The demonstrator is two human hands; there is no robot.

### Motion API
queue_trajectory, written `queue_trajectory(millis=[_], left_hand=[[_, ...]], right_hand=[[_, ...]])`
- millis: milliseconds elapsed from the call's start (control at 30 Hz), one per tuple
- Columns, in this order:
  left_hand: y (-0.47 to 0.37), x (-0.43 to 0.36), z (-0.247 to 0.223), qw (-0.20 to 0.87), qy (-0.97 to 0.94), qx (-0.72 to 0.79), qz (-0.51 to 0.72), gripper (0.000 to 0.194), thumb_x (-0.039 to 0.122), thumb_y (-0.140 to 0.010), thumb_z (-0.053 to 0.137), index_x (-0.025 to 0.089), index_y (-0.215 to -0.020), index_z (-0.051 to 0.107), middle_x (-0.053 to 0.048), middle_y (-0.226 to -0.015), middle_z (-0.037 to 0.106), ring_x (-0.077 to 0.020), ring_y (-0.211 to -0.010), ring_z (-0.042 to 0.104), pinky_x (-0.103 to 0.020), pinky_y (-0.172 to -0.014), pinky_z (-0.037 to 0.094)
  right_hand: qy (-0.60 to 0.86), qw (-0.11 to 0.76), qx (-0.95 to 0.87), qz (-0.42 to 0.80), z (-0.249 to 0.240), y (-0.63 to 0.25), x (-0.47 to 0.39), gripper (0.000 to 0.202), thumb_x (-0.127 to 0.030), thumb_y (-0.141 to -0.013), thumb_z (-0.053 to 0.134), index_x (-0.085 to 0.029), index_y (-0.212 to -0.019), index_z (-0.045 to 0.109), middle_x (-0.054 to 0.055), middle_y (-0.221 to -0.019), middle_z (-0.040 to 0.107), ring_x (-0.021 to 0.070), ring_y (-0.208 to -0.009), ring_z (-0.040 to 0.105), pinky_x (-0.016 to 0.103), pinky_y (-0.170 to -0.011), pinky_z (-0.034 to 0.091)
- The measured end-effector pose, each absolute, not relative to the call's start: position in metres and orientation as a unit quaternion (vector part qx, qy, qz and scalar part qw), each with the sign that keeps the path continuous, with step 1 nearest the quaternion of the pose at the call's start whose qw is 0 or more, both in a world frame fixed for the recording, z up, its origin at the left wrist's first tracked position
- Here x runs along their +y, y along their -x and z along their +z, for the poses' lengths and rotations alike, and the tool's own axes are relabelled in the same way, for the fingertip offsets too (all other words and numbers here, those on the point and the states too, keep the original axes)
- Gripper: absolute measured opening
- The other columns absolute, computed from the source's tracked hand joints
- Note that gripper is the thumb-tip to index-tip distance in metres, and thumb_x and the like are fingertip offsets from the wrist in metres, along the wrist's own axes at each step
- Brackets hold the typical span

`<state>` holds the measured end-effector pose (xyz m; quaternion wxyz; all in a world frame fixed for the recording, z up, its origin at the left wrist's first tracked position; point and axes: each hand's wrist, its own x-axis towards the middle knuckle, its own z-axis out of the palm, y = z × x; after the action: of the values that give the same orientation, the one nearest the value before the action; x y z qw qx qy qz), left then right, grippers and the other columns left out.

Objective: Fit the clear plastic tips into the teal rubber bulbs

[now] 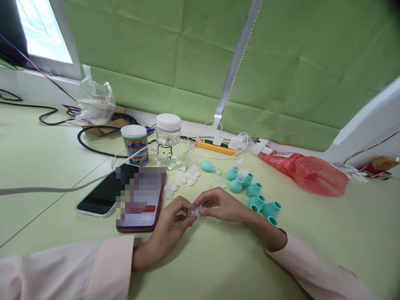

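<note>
Between my two hands is a small clear plastic piece (194,212), pinched from both sides just above the table. My left hand (175,218) grips its left end with thumb and fingers. On the other end, my right hand (217,205) closes its thumb and fingertips, which partly cover the piece. Beyond the hands lie several small white translucent parts (186,179) in a loose pile. To the right stand several teal rubber bulbs (253,190) with open necks, two of them with clear tips fitted. One teal bulb (206,166) lies on its side.
Two phones, one dark-screened (103,193) and one lit (143,208), lie left of my hands. Behind them stand a noodle cup (136,146) and a water jar (168,143). A yellow power strip (215,146), cables and a red plastic bag (312,173) line the back.
</note>
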<state>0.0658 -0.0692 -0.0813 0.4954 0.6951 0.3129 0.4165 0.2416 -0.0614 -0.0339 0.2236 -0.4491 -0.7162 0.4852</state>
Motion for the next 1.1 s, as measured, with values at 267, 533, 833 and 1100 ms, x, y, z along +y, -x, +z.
queue_trajectory(millis=[267,533,833,1100], left_hand=[[-0.066,-0.070,-0.082,0.523,-0.681,0.310,0.409,0.004,0.018,-0.081,0.051,0.017,-0.085,0.052,-0.002,-0.082,0.054,-0.0155,-0.076,0.052,-0.027,-0.066,0.043],[-0.067,-0.072,-0.080,0.528,-0.674,0.302,0.420,0.007,0.021,-0.080,0.053,0.015,-0.085,0.052,-0.003,-0.081,0.054,-0.0165,-0.077,0.053,-0.028,-0.068,0.045],[-0.066,-0.073,-0.084,0.483,-0.707,0.300,0.420,0.006,0.020,-0.079,0.056,0.017,-0.076,0.054,0.000,-0.075,0.053,-0.0137,-0.071,0.050,-0.024,-0.061,0.039],[-0.065,-0.073,-0.085,0.474,-0.711,0.302,0.423,0.003,0.022,-0.080,0.055,0.019,-0.080,0.054,0.000,-0.077,0.052,-0.0141,-0.072,0.050,-0.025,-0.061,0.041]], right_hand=[[0.448,0.278,-0.632,0.568,-0.040,-0.242,-0.057,0.030,-0.036,-0.064,0.066,-0.010,-0.078,0.065,0.005,-0.067,0.063,0.0125,-0.060,0.058,0.028,-0.061,0.049],[0.452,0.239,-0.581,0.634,-0.039,-0.239,-0.058,0.035,-0.042,-0.065,0.064,-0.009,-0.074,0.060,0.003,-0.061,0.059,0.0095,-0.045,0.055,0.025,-0.047,0.048],[0.433,0.255,-0.493,0.711,-0.049,-0.237,-0.055,0.029,-0.032,-0.057,0.073,-0.011,-0.061,0.053,-0.001,-0.054,0.056,0.0071,-0.045,0.050,0.021,-0.040,0.047],[0.440,0.294,-0.485,0.696,-0.050,-0.235,-0.059,0.027,-0.028,-0.056,0.073,-0.011,-0.058,0.053,0.000,-0.053,0.056,0.0065,-0.043,0.048,0.021,-0.038,0.047]])
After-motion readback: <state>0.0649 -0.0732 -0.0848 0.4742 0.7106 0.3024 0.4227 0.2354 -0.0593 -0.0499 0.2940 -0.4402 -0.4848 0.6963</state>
